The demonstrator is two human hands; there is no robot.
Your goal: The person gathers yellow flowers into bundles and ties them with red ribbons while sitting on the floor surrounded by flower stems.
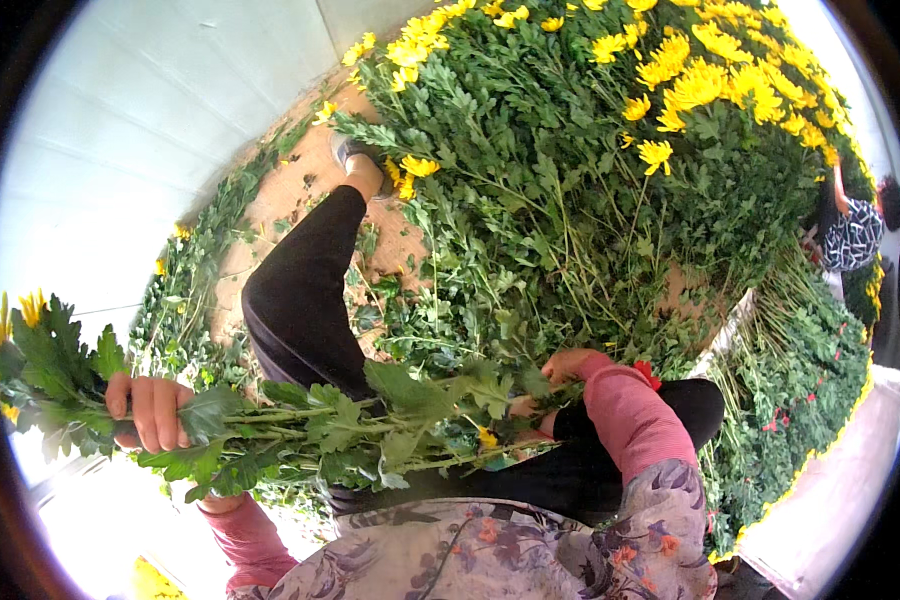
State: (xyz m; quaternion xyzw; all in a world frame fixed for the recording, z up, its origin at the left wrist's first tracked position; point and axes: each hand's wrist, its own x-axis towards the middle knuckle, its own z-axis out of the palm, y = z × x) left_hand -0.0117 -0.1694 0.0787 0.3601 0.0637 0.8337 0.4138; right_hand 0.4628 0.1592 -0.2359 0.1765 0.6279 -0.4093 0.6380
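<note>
My left hand [152, 411] is wrapped round a bunch of leafy yellow chrysanthemums [402, 398], just below their blooms. The stems lie across my lap, running to the right, and a few yellow petals show at the bunch's left end. At the other end, beside the stems and leaves, my right hand [567, 366] is bent with its fingers curled; leaves partly cover the fingertips, so what they pinch is unclear. A small red thing [647, 375] sits next to my right wrist, over my knee.
A large heap of cut chrysanthemums [530, 180] with yellow blooms [705, 85] fills the area ahead. More bundled stems [790, 390] lie at the right. Fallen leaves litter the brown floor [285, 205] near my outstretched leg [305, 290]. Another person [852, 235] is at the far right.
</note>
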